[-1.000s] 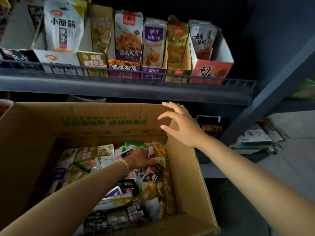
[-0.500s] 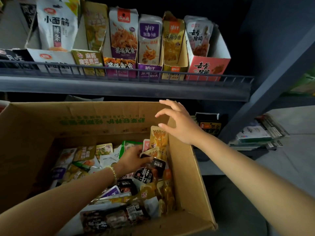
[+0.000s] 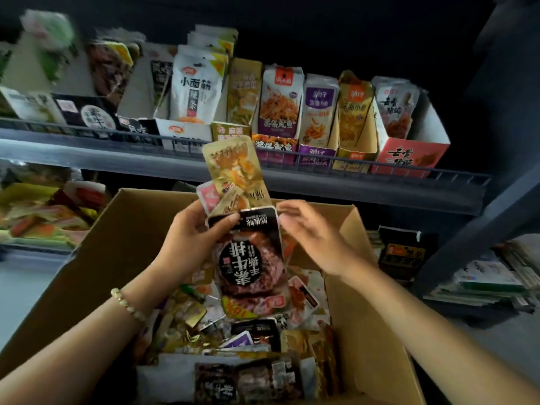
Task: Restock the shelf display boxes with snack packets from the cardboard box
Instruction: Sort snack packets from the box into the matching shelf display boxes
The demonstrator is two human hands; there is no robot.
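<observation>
My left hand (image 3: pixel 190 238) grips a fan of snack packets above the cardboard box (image 3: pixel 377 340): a dark beef-patty packet (image 3: pixel 251 267) hangs upside down in front, and a gold packet (image 3: pixel 233 168) and a small pink one (image 3: pixel 208 196) stick up behind it. The fingers of my right hand (image 3: pixel 309 232) are loosely curled at the right top corner of the dark packet. Whether they pinch it is blurred. Several more packets fill the box below. The shelf display boxes (image 3: pixel 409 153) stand in a row on the shelf above, each holding upright packets.
A wire rail (image 3: pixel 380 168) runs along the grey shelf's front edge. A dark upright post (image 3: pixel 482 217) rises at the right, with stacked papers (image 3: pixel 491 285) and a dark carton (image 3: pixel 403 252) beyond it. Loose colourful packets (image 3: pixel 43 217) lie on a lower shelf at the left.
My left hand has lifted a bunch of packets out of the box to just below the shelf. My right hand has left the box's far rim and come to the bunch.
</observation>
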